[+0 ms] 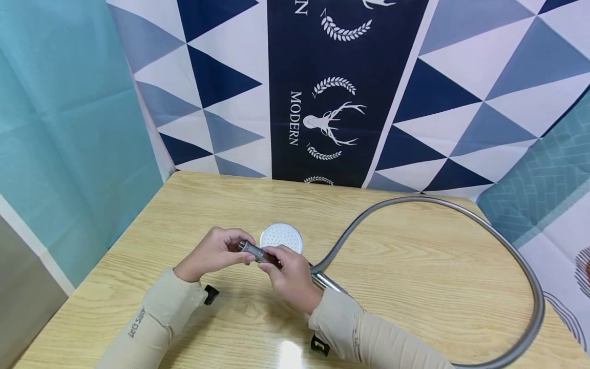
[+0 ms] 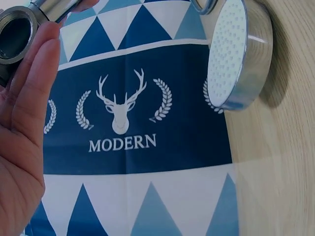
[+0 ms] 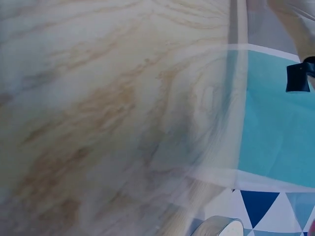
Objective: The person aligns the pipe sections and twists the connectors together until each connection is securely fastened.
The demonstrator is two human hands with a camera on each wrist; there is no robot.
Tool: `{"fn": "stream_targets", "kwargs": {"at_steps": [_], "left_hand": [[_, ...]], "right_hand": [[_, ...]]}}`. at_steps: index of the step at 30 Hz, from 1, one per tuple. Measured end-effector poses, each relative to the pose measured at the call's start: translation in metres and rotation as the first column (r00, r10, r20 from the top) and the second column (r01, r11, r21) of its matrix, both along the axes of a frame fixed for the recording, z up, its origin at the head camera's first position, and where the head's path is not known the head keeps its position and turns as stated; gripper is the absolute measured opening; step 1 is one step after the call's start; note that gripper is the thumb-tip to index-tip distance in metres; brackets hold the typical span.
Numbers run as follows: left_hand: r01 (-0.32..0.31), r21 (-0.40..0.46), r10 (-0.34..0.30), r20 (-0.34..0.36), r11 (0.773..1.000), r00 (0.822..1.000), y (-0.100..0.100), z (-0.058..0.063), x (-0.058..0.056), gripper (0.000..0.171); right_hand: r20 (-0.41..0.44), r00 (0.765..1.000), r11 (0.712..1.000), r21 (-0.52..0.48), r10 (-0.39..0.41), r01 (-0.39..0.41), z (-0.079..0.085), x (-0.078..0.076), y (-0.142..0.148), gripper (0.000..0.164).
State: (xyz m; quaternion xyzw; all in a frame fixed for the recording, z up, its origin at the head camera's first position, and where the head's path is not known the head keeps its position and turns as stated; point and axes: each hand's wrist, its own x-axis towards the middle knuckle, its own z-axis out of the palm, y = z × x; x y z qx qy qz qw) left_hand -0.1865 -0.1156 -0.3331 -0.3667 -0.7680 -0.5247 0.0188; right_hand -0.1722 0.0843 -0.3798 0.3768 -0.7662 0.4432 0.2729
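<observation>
A small chrome fitting (image 1: 251,249) with a round open end is held between both hands, above the table. My left hand (image 1: 218,253) pinches its left end between thumb and fingers. At the other end, my right hand (image 1: 292,279) grips it with thumb and forefinger, covering part of it. In the left wrist view, the fitting (image 2: 51,9) shows its ring-shaped opening and side tube beside the left fingers. A round shower head (image 1: 281,237) with a dotted white face lies just behind the hands. The right wrist view catches only its rim (image 3: 209,227).
A grey flexible hose (image 1: 521,261) loops widely over the right side of the wooden table (image 1: 184,205). A chrome tube (image 1: 329,282) lies beside the right wrist. Patterned cloth (image 1: 230,123) hangs along the back edge, teal cloth (image 1: 78,113) at the left.
</observation>
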Motion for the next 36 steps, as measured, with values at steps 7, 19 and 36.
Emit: {"fn": "stream_targets", "kwargs": {"at_steps": [7,19,36], "left_hand": [[-0.055,-0.065,0.036,-0.265,0.996,0.964,-0.009,0.007,-0.006,0.02],[-0.168,-0.083,0.099,-0.532,0.982,0.841,-0.028,0.03,-0.006,0.025],[-0.377,-0.21,0.089,-0.764,0.902,0.639,-0.038,0.016,-0.012,0.028]], "right_hand": [[0.03,0.999,0.997,0.071,-0.04,0.037,0.007,-0.005,-0.003,0.032],[-0.058,0.971,0.915,0.326,-0.233,0.238,0.012,-0.039,0.001,0.021],[0.204,0.934,0.858,0.487,-0.294,0.163,0.02,-0.093,-0.052,0.019]]}}
